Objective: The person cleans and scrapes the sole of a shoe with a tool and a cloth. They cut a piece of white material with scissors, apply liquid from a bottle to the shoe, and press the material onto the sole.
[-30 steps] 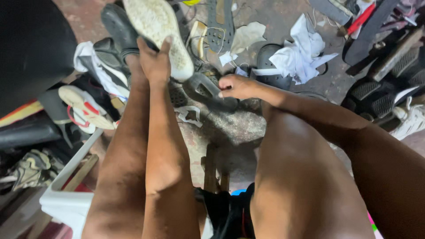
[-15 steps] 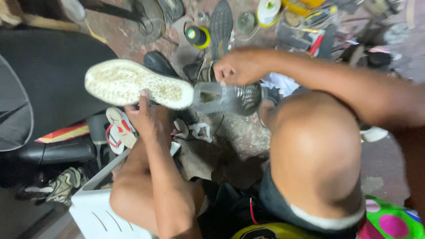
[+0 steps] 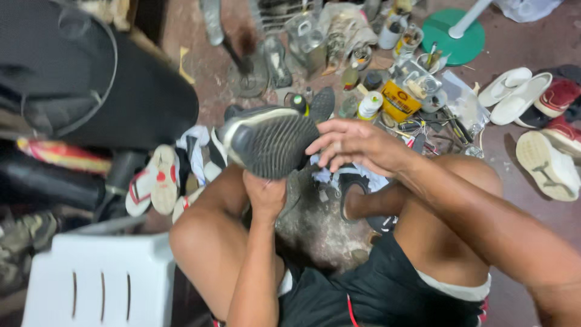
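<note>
My left hand [image 3: 264,195] grips a dark shoe [image 3: 266,140] from underneath, holding it up with its ribbed grey sole turned toward me. My right hand [image 3: 357,145] rests against the right end of that shoe, fingers spread over its edge. Both knees frame the scene, and I sit low over a worn stone block [image 3: 315,224] on the floor.
A white plastic stool [image 3: 97,281] stands at lower left. Red-and-white sandals [image 3: 154,181] lie to the left, pale shoes [image 3: 532,121] to the right. Glue tins, bottles and small tools [image 3: 393,91] crowd the floor ahead, with a green round base [image 3: 454,36] behind.
The shoe in my left hand is now a dark one with a ribbed sole, not the pale worn sole seen before. My right hand has moved onto its right end.
</note>
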